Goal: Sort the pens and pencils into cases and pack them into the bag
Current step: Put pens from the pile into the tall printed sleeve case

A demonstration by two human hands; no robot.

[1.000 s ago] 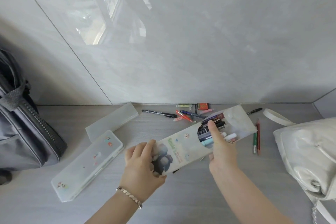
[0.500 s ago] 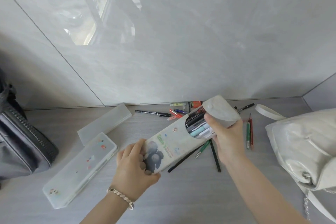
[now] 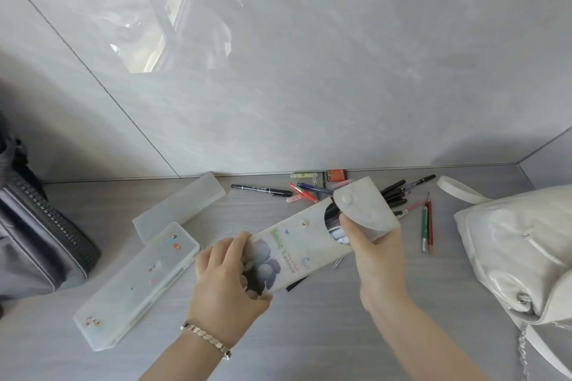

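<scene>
Fingers (image 3: 230, 249) of left hand (image 3: 226, 281) and right hand (image 3: 377, 257) grasp the translucent white plastic pen pouch (image 3: 297, 246); press its flap (image 3: 366, 210) squarely toward eight o'clock.

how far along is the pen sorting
Done: several pens sit inside the white soft pouch. In hand: the left hand grips its base, the right hand holds its flap, unsnapped. Left: loose black pens and green and red pencils; both frosted plastic cases; packing the white bag.

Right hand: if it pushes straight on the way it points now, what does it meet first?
The right hand grips the flap end of the pouch, which would travel with it. Past that, likely the loose pens by the wall, though its height above the table is unclear.
</scene>
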